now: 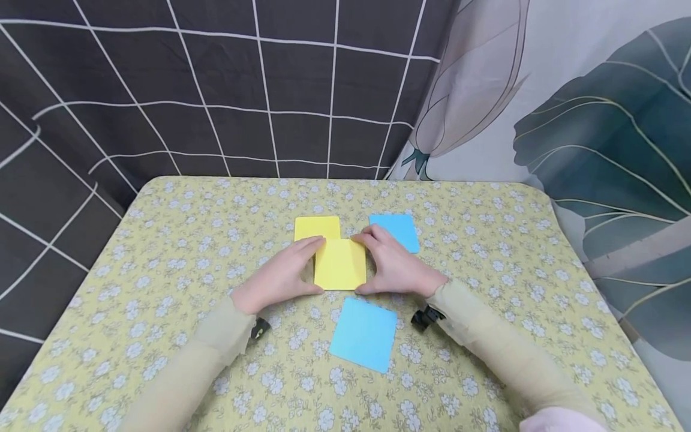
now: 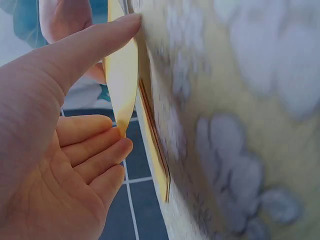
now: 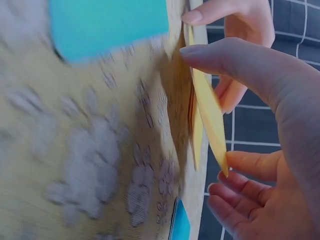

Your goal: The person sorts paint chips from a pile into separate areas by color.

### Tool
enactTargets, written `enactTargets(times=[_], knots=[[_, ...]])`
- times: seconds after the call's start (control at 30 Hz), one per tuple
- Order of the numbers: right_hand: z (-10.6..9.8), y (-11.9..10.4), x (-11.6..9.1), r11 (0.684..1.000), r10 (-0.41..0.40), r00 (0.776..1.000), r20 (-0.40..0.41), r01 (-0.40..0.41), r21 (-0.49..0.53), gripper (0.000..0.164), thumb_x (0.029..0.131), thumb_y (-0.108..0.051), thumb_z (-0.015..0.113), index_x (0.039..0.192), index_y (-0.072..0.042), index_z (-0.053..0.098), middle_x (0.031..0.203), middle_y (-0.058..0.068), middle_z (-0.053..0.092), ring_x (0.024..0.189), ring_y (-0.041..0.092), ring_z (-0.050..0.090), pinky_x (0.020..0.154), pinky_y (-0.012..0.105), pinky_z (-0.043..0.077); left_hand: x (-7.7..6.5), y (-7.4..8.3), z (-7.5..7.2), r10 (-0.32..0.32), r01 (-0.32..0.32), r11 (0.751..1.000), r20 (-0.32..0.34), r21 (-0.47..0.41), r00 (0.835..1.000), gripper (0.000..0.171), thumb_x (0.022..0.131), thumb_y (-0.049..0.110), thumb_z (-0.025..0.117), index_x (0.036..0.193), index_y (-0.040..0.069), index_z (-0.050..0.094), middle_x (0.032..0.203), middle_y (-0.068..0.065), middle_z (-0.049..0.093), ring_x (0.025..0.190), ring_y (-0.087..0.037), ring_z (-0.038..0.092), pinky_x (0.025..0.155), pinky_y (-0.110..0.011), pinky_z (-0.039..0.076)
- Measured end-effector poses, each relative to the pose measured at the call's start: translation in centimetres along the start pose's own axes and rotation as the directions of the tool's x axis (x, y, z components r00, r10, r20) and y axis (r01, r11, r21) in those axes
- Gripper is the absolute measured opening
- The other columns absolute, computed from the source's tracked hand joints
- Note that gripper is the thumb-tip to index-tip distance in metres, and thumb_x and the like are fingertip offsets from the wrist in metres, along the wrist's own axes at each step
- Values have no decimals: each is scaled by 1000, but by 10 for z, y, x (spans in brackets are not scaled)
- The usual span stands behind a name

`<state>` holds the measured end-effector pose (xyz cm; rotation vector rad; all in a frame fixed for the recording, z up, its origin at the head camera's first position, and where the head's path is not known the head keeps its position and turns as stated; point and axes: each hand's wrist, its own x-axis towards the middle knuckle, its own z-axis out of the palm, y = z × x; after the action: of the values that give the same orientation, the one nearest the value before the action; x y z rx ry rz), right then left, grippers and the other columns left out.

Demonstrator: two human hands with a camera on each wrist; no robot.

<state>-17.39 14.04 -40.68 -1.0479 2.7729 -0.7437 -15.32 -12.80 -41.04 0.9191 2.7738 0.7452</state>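
In the middle of the table, both hands hold a yellow square of paper [image 1: 340, 267] by its left and right sides. My left hand [image 1: 283, 273] has its thumb at the near left corner and its fingertips at the far left one. On the other side my right hand [image 1: 396, 264] grips the sheet likewise, thumb near and fingers far. The wrist views show the sheet bowed, its far edge raised off the table. Partly covered behind it lies another yellow piece [image 1: 317, 227], which looks layered at its edge in the left wrist view.
A blue square [image 1: 364, 334] lies turned at an angle in front of the hands. Beyond the right hand's fingers lies a second blue piece [image 1: 396, 230], partly covered by that hand. A flowered yellow cloth [image 1: 162, 288] covers the table, with a dark gridded curtain [image 1: 227, 90] behind.
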Motion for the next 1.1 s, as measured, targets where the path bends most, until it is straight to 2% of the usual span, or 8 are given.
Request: enactTargets(times=[0.27, 0.53, 0.67, 0.9, 1.1], knots=[[-3, 12, 39, 999, -7, 1000, -15, 7, 41, 104, 66, -41, 93, 148, 3, 47, 135, 10, 46, 118, 22, 47, 101, 36, 47, 17, -20, -24, -88, 87, 996, -15, -37, 996, 107, 70, 26, 93, 155, -3, 35, 157, -19, 39, 141, -36, 40, 117, -49, 33], [-1, 14, 75, 998, 23, 1000, 3, -23, 50, 102, 67, -39, 92, 149, 3, 46, 138, 12, 46, 121, 24, 47, 103, 37, 46, 36, -45, -45, -119, 119, 993, 11, -24, 993, 105, 66, 23, 94, 152, -4, 40, 151, -20, 47, 136, -37, 46, 115, -51, 36], [2, 17, 86, 997, 68, 997, 31, -69, 33, 101, 68, -39, 90, 149, 1, 47, 138, 11, 46, 119, 24, 46, 101, 36, 46, 43, -53, -47, -116, 117, 993, 25, -20, 993, 104, 65, 24, 94, 151, -5, 43, 148, -20, 50, 134, -37, 48, 115, -48, 37], [9, 20, 87, 995, 101, 990, 100, -99, -28, 98, 69, -47, 87, 147, -1, 51, 137, 12, 49, 120, 27, 43, 99, 38, 46, 46, -60, -42, -127, 133, 990, 129, -41, 984, 105, 70, 27, 92, 152, -7, 38, 154, -23, 42, 140, -39, 40, 118, -49, 31], [10, 18, 88, 995, 90, 991, 96, -86, -47, 96, 68, -48, 88, 145, -2, 54, 134, 11, 50, 115, 26, 43, 95, 37, 46, 43, -58, -42, -128, 134, 990, 122, -43, 984, 107, 67, 26, 93, 152, -7, 37, 152, -24, 44, 138, -40, 43, 116, -52, 34]])
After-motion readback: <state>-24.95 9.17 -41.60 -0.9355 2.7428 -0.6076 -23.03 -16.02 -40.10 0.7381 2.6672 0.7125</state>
